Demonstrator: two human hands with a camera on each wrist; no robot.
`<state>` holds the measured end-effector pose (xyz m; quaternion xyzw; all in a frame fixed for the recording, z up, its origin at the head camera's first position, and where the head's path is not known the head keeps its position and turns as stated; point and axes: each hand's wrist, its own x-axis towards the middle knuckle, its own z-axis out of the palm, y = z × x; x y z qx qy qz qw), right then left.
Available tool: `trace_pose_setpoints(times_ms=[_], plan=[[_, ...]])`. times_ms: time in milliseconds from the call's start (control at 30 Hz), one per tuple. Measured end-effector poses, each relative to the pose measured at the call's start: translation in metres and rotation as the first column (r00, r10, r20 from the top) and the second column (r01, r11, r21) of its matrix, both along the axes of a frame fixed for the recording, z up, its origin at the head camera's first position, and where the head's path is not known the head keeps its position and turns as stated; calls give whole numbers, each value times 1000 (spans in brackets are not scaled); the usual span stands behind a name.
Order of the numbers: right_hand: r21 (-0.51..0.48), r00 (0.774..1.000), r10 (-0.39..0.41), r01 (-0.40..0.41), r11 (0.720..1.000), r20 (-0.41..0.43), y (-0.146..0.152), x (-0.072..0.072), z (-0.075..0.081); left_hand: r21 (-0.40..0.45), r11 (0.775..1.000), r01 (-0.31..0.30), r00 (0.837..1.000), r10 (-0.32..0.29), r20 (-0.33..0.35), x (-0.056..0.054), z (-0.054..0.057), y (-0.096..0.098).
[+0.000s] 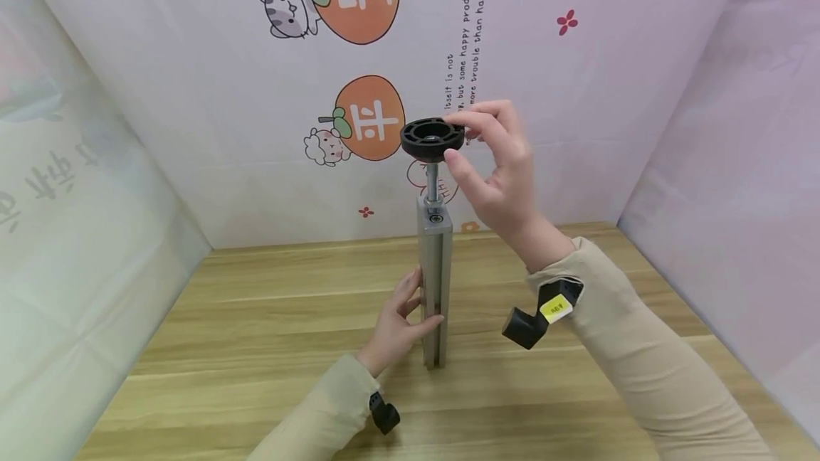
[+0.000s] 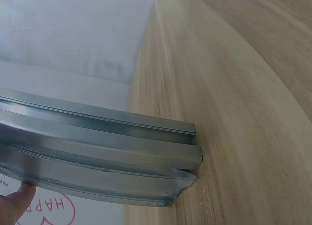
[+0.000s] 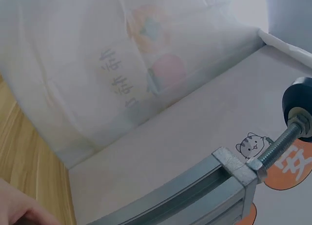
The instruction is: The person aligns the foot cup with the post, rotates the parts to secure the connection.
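An aluminium profile (image 1: 434, 269) stands upright on the table, its lower end (image 2: 192, 156) meeting the wood in the left wrist view. From its top end plate rises a threaded rod (image 1: 432, 182) with a nut, which carries a round black levelling foot (image 1: 423, 151). My left hand (image 1: 398, 326) grips the profile low down, thumb across the near side and fingers on the left. Up at the foot, my right hand (image 1: 502, 162) pinches the right edge of the rim between thumb and index finger. The right wrist view shows the foot's underside nut (image 3: 298, 121) beside the rod.
The wooden table (image 1: 288, 304) ends at a printed cloth wall (image 1: 500, 62) close behind the profile. Cloth side walls stand at left (image 1: 96, 126) and right (image 1: 724, 148). Black wrist cameras hang from both sleeves.
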<state>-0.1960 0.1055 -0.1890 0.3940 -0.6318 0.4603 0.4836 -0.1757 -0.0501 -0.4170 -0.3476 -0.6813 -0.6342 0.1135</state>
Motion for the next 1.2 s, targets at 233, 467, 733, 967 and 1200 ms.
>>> trace_pose_setpoints(times_ms=[233,467,733,967,1200], plan=[[-133,866,326,-297,945,381,0,-7,-7,0,1000,-16,999,16,36,1,2,0],[-358,532,677,-585,728,508,0,-20,-11,-18,999,-29,999,30,39,0,3,0],[-514,185,881,-753,412,434,-5,-25,-2,-1,1000,-12,999,12,30,0,3,0],[-568,46,918,-773,282,394,-6,-24,6,5,1000,-11,999,11,37,0,3,0],[-560,24,918,-786,262,396,-5,-25,6,-2,1000,-10,1000,10,27,0,1,0]])
